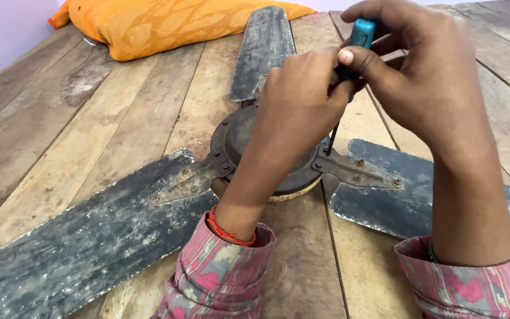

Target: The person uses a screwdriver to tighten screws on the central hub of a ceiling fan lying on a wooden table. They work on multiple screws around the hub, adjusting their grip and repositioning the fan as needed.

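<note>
You had an old ceiling fan (249, 153) lying flat on the wooden table (90, 136), and the step in hand looked like working a screw at the hub, where the right-side blade bracket (358, 171) meets the motor housing. Your right hand (426, 82) was closed around the blue handle of a screwdriver (361, 32), fingers wrapped over the top. Your left hand (299, 100) pinched the shaft just under those fingers, thumb and forefinger shut on it to steady it. The thin shaft ran down from your fingertips to the rim of the hub, and its tip sat close beside the bracket; whether it was seated in a screw head could not be told. Below and to the left of your left wrist lay the long dirty blade (78, 242); another blade (264, 53) pointed away beyond your knuckles, towards an orange pillow (149, 23). By my judgement, the next move called for firm downward pressure, the shaft held upright, and a slow turn, since those rusty screws could strip.
</note>
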